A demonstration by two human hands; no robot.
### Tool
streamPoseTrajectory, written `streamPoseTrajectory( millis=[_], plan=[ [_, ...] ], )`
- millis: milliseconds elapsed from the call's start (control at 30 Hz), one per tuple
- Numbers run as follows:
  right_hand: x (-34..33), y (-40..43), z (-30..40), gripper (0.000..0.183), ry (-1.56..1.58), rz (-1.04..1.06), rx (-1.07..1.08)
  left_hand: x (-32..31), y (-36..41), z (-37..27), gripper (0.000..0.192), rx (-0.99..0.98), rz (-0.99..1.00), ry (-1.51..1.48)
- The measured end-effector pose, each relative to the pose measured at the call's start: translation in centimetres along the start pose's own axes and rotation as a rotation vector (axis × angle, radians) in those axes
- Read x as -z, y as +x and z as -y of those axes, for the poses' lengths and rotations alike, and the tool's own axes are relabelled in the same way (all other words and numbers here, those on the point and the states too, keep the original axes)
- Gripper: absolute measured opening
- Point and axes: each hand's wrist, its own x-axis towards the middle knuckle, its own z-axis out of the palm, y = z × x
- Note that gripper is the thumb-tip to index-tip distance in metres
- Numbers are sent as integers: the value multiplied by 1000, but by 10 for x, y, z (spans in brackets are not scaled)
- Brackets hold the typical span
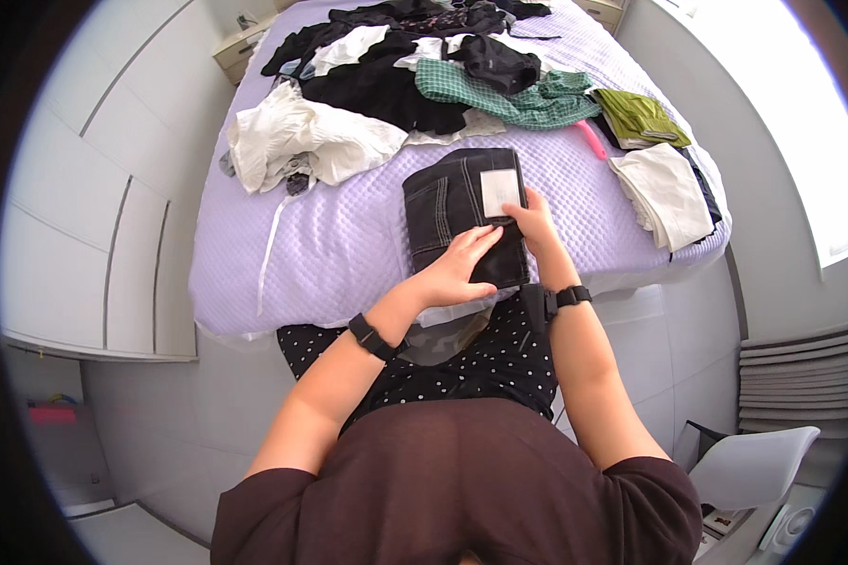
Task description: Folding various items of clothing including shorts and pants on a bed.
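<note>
A folded pair of dark denim jeans (442, 205) with pale stitching and a light patch lies at the near edge of the bed. My right hand (535, 220) grips its right side, with the thumb on top by the patch. My left hand (459, 272) rests on the lower part of the jeans with its fingers stretched out, the palm towards the near edge. Whatever lies under the denim is hidden.
On the lilac quilted bedspread (339, 247) are a white garment (311, 138), black clothes (389, 88) and a green checked garment (502, 106) farther back. Folded green (639, 116) and cream garments (668, 191) lie at the right, near a pink hanger part (591, 140). A white chair (756, 466) stands at lower right.
</note>
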Motion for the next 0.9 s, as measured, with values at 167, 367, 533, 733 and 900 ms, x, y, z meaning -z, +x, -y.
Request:
streamPoseTrajectory(
  millis=[167,367,533,733,900],
  plan=[
    [85,-2,-54,31,-688,-87,-216,-17,-19,66,81,330,-38,467],
    [211,8,-22,57,983,-842,-23,-12,-54,88,89,324,174,381],
    [306,26,-19,77,968,-755,-205,-15,-31,84,95,336,287,409],
    [246,15,-7,53,383,-634,-248,-12,-47,104,100,458,386,407],
    [311,70,10,41,276,-1153,-674,-15,-28,101,100,385,391,384]
  ],
)
